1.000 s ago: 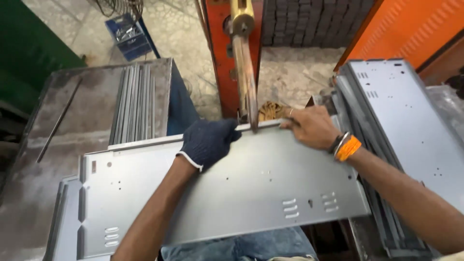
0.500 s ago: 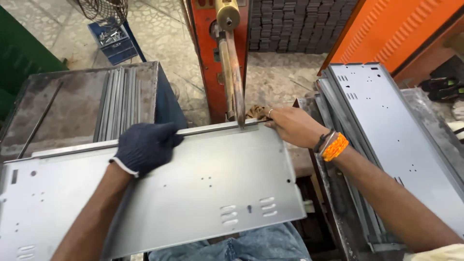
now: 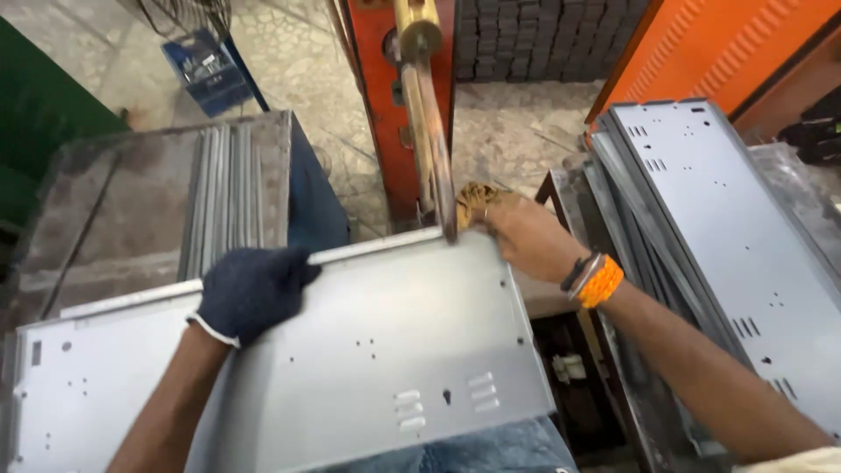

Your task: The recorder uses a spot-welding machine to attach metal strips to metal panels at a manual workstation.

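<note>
nearest, lap: a patch of blue denim (image 3: 491, 451) showed under the near edge of the sheet; the person seemed to be seated.
panel: a long grey sheet-metal panel (image 3: 368, 350) lay flat across the lap, with punched holes, small louvre slots near its near edge and a folded lip along its far edge.
left hand: the left hand (image 3: 250, 291), in a dark blue knit glove, rested on top of the panel near the far lip, fingers curled over that edge and gripping it.
right hand: the right hand (image 3: 526, 235), bare, with an orange band and a dark band at the wrist, held the panel's far right corner; fingers were closed on the edge, with a crumpled yellowish rag (image 3: 473, 203) bunched at the fingertips.
electrode: a brass-coloured rod (image 3: 431, 131) came down from an orange machine column (image 3: 385, 105) and its tip met the panel's far lip just beside the right hand.
progress: judging by position, the tip sat toward the right end of the lip; i could not tell which spots were already joined.
right stack: more grey panels (image 3: 727, 245) leaned together to the right, apparently the same kind.
left table: a worn steel table (image 3: 114, 201) held a bundle of narrow grey strips (image 3: 223, 197).
far: a paved floor (image 3: 298, 61), a blue crate (image 3: 206, 70) and an orange cabinet (image 3: 701, 44).
</note>
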